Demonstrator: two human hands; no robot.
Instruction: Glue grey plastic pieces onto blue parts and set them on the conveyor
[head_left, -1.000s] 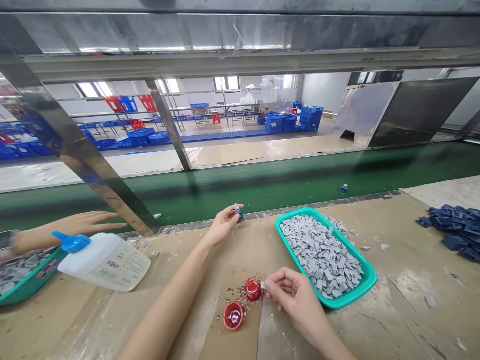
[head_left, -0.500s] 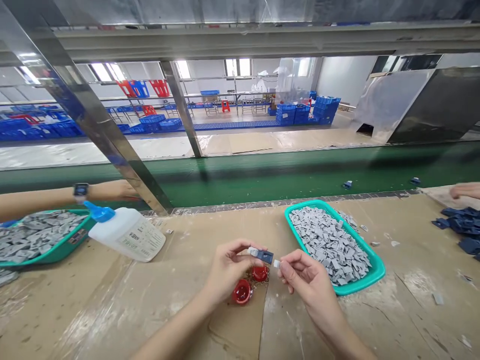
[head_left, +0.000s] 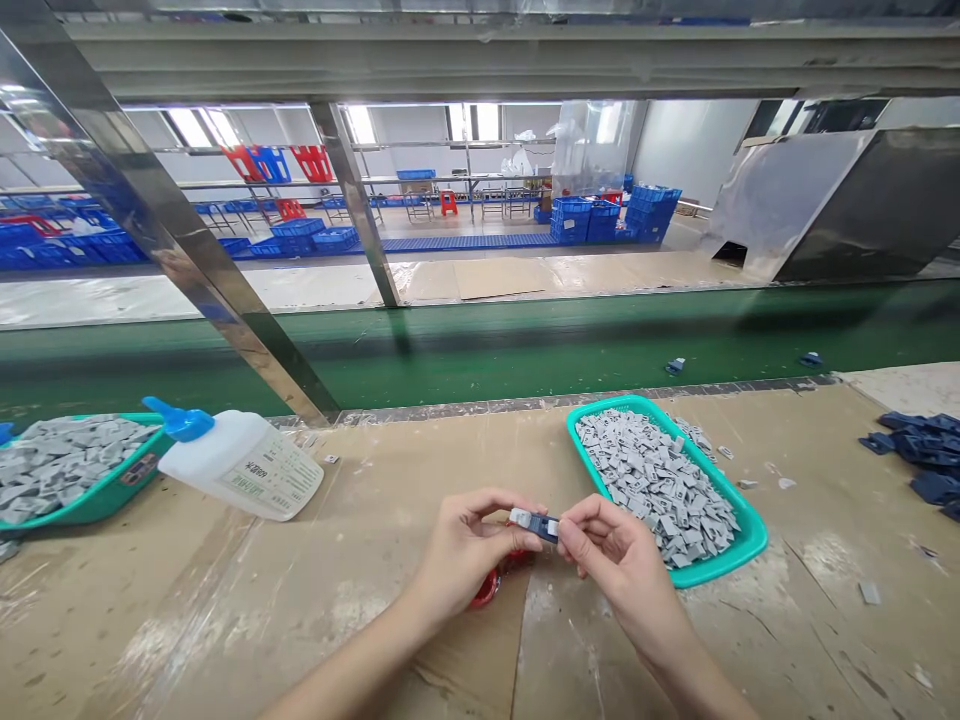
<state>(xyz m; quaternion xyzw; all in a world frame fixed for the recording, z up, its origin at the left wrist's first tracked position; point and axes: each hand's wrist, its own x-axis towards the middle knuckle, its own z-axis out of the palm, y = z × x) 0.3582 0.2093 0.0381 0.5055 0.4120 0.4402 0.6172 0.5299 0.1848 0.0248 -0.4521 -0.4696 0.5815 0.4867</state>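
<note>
Both grips are closed around one blue clip (head_left: 536, 524), held just above the counter's near edge. The left hand (head_left: 461, 550) pinches one end and the right hand (head_left: 615, 560) presses a grey tab (head_left: 553, 526) onto the other. The joining looks under way. The teal tray (head_left: 750, 545) beside it is heaped with tabs, so plenty seems left.

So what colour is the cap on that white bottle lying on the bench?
The cap is blue, clearest in the head view.
</note>
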